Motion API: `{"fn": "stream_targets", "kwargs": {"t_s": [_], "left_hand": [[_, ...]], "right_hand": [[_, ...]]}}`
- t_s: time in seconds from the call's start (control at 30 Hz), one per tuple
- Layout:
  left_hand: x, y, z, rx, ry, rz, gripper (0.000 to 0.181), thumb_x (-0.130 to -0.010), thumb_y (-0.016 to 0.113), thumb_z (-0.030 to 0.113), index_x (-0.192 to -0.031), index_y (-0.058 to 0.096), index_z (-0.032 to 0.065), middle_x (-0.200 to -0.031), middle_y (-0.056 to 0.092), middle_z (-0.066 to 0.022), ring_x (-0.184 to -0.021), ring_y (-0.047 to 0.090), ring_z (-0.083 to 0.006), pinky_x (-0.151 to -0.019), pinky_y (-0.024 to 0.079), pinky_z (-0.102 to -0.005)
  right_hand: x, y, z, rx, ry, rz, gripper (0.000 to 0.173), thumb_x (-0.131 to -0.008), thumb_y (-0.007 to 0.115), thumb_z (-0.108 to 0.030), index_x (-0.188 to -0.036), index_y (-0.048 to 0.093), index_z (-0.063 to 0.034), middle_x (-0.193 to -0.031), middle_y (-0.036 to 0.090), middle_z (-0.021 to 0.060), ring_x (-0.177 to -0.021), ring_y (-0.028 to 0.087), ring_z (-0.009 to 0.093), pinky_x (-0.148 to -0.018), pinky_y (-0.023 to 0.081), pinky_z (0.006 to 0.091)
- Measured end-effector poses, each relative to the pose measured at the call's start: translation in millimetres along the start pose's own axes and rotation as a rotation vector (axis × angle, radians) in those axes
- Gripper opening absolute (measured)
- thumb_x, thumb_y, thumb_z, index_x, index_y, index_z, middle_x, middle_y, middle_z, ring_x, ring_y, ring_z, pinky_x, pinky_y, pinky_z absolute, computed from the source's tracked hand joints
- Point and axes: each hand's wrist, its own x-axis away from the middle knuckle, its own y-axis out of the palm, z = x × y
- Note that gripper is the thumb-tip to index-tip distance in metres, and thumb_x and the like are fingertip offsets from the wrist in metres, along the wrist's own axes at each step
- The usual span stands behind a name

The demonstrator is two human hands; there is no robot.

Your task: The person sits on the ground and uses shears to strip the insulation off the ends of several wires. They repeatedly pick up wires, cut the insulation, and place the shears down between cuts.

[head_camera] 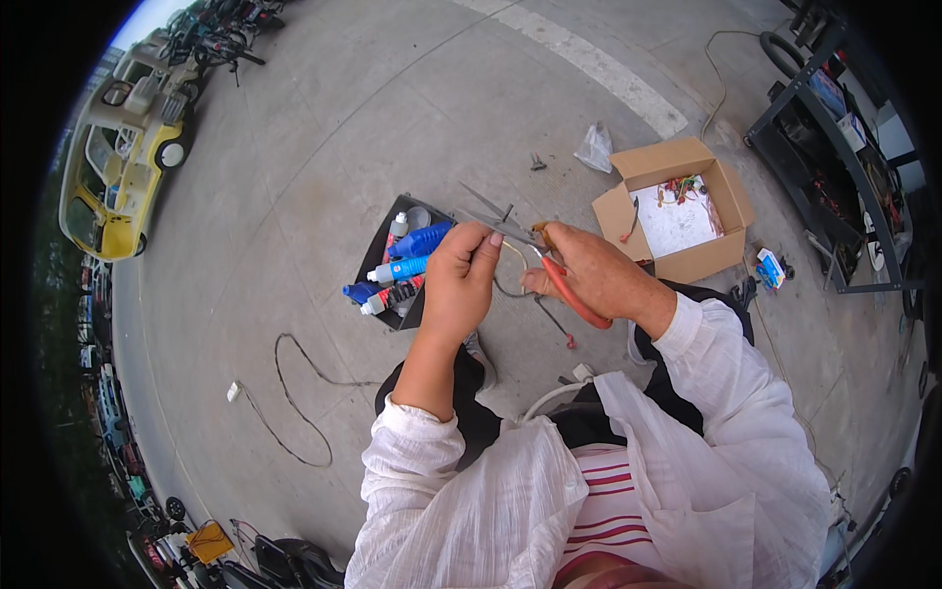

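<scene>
My right hand (600,269) grips a pair of scissors (508,227) with orange-red handles. Their blades are spread and point up and to the left, toward the fingertips of my left hand (464,272). Between thumb and forefinger, my left hand pinches a small thing at the blades, apparently a thin cable end; the fingers mostly hide it. A short dark piece (507,212) sticks up by the blades. Below the hands, a pale wire (517,252) curves down, and a dark lead with a red end (570,341) is seen over the concrete.
A black crate (373,247) of bottles stands beyond my left hand. To the right sits an open cardboard box (662,160) with wires and connectors inside. A cable with a white plug (234,391) lies left; a metal rack (802,158) stands far right, a yellow vehicle (118,162) far left.
</scene>
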Motion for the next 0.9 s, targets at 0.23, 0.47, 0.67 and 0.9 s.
{"fn": "stream_targets", "kwargs": {"t_s": [0.23, 0.47, 0.67, 0.9], "left_hand": [[1.4, 2.3, 4.4, 0.000, -0.004, 0.098, 0.012, -0.094, 0.063, 0.008, -0.088, 0.062, -0.0020, -0.073, 0.059, -0.0059, -0.066, 0.055, -0.0128, -0.060, 0.044, -0.0276], [4.6, 2.8, -7.8, 0.217, -0.057, 0.129, 0.010, -0.096, 0.062, 0.009, -0.094, 0.064, -0.0007, -0.077, 0.063, -0.0018, -0.065, 0.055, -0.0076, -0.058, 0.044, -0.0240], [6.6, -10.9, 5.6, 0.489, -0.361, -0.023, 0.014, -0.099, 0.058, 0.012, -0.107, 0.065, 0.0031, -0.080, 0.062, -0.0007, -0.059, 0.046, -0.0031, -0.050, 0.035, -0.0200], [8.7, -18.8, 1.5, 0.463, -0.383, -0.006, 0.014, -0.098, 0.060, 0.017, -0.103, 0.066, 0.0052, -0.079, 0.061, 0.0024, -0.061, 0.047, -0.0036, -0.052, 0.033, -0.0185]], "right_hand": [[-3.1, -0.6, -5.3, 0.059, 0.060, -0.007, 0.059, -0.080, 0.077, -0.045, -0.097, 0.052, 0.0056, -0.094, 0.064, 0.0246, -0.083, 0.064, 0.038, -0.073, 0.049, 0.0417], [-5.3, 3.0, -15.4, 0.140, 0.039, 0.056, 0.072, -0.076, 0.076, -0.060, -0.098, 0.057, 0.0060, -0.089, 0.064, 0.0192, -0.082, 0.064, 0.037, -0.072, 0.051, 0.0436], [-5.5, 13.2, 0.3, 0.276, -0.217, 0.244, 0.071, -0.074, 0.078, -0.059, -0.095, 0.055, 0.0052, -0.085, 0.062, 0.0197, -0.080, 0.063, 0.039, -0.075, 0.049, 0.0441], [-9.0, 8.8, -13.5, 0.229, -0.017, 0.049, 0.072, -0.071, 0.079, -0.061, -0.092, 0.054, 0.0031, -0.088, 0.062, 0.0206, -0.088, 0.061, 0.038, -0.078, 0.047, 0.0453]]}}
